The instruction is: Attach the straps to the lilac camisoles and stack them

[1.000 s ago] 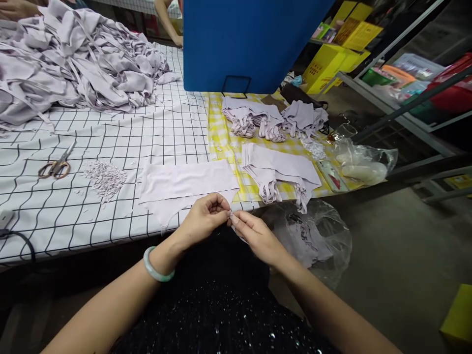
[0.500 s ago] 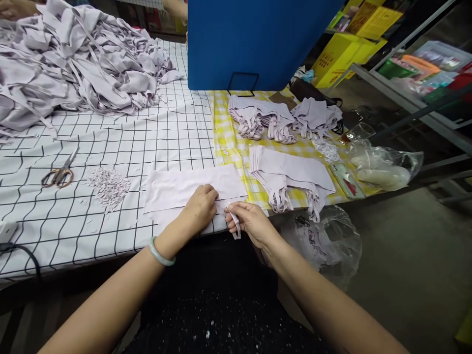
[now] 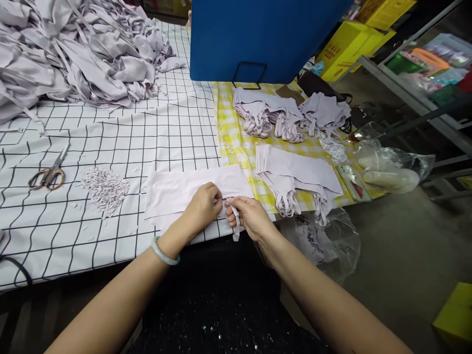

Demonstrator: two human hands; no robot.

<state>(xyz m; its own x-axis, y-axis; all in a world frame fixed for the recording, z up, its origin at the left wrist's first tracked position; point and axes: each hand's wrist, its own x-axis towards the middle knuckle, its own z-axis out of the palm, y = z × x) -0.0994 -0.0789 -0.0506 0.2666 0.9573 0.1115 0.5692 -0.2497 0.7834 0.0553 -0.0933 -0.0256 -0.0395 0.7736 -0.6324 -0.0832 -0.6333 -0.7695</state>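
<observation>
A pale lilac garment piece [image 3: 191, 187] lies flat near the table's front edge. On its right half rests my left hand [image 3: 202, 209], thumb and fingers pinched together; what is between them is too small to make out. Close beside it, my right hand [image 3: 249, 216] pinches a narrow lilac strap [image 3: 236, 227], whose loose end hangs over the table edge. The fingertips of both hands almost meet at a small dark-and-white spot. To the left lie a heap of small lilac snippets [image 3: 106, 191] and a pair of scissors [image 3: 49, 173] with bronze-coloured handles.
A big tangled pile of lilac garments [image 3: 92, 59] fills the back left. Stacked garments [image 3: 298, 169] and another stack [image 3: 269, 110] lie on the yellow checked cloth [image 3: 229, 130]. A blue panel [image 3: 258, 39] stands behind. A phone [image 3: 353, 182] and plastic bag [image 3: 394, 169] lie right.
My left fingertips have come closer to my right ones at the garment's edge. The strap still hangs from my right hand. The view has shifted slightly.
</observation>
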